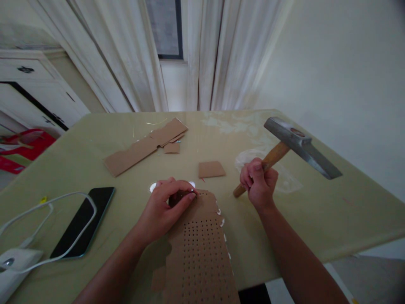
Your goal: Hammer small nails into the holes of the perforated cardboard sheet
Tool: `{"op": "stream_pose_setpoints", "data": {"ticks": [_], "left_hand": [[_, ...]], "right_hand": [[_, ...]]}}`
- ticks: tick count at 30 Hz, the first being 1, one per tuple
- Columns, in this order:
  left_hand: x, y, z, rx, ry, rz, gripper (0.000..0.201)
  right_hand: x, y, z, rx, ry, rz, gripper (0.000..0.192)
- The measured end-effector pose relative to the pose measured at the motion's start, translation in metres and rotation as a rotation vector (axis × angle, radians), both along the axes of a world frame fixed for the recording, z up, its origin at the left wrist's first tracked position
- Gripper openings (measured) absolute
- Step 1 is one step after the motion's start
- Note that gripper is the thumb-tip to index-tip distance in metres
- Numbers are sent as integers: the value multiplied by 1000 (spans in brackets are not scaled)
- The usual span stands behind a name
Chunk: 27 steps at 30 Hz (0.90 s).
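My right hand [258, 181] grips the wooden handle of a hammer [295, 145], whose steel head is raised above the table to the right. My left hand [167, 207] rests on the far end of a cardboard sheet [202, 253] punched with rows of small holes, fingers pinched around something small and dark that I cannot make out. The sheet lies on the olive table [316, 211] and runs toward its near edge. A white round object [153, 187] peeks out just beyond my left hand.
A small cardboard square [211, 169] lies beyond the sheet, and a long cardboard strip [145, 145] with scraps further back. A black phone [84, 221], a white cable [47, 202] and a white device [12, 266] sit at the left. Curtains and a wall stand behind.
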State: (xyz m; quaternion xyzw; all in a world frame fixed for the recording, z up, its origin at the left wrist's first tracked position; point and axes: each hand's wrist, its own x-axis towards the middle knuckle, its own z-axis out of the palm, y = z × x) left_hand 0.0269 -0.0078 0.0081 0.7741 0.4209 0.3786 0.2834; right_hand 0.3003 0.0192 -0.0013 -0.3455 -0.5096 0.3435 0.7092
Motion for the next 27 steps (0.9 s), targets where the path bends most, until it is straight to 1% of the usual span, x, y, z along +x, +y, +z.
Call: {"op": "stream_pose_setpoints", "data": {"ticks": [13, 19, 27], "left_hand": [[0, 1, 0, 11, -25, -4, 11], [-3, 2, -1, 1, -26, -3, 10], [-2, 2, 0, 23, -36, -10, 10]], "right_hand": [[-2, -1, 3, -4, -31, -15, 58], [-1, 0, 3, 3, -15, -3, 57], [-1, 0, 2, -11, -15, -3, 57]]}}
